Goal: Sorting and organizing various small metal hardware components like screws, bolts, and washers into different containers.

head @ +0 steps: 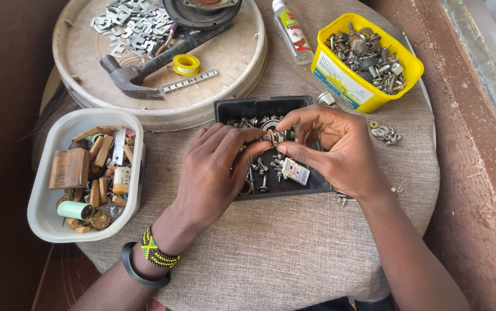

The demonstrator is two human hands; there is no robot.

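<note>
A round table covered in grey cloth (294, 253) carries everything. At its far left lies a big round lid (75, 52) used as a tray, bearing a hammer (144, 68), a heap of small flat metal clips (130, 24), a roll of yellow tape (185, 64), a short toothed metal strip (189, 81) and a dark round motor part (199, 11). Near left stands a white tub (46, 213) of wooden bits and a green spool. Far right, a yellow tub (374, 95) is full of bolts and nuts, with a small clear bottle (291, 31) just left of it and a few loose washers (386, 133) on the cloth to its near side.

In the middle sits a black tray (242, 106) holding scattered screws and a small white packet (295, 171). Both hands meet above it. The left hand (213, 173) and the right hand (334, 150) each pinch, fingertips drawn narrow, the same small bolt with a nut (276, 136), held just over the tray's far half.

As a judgement, the fitting of nut to bolt looks midway: the two pieces are together, but how far the nut is run on is too small to tell. Many loose screws in the tray remain untouched.
</note>
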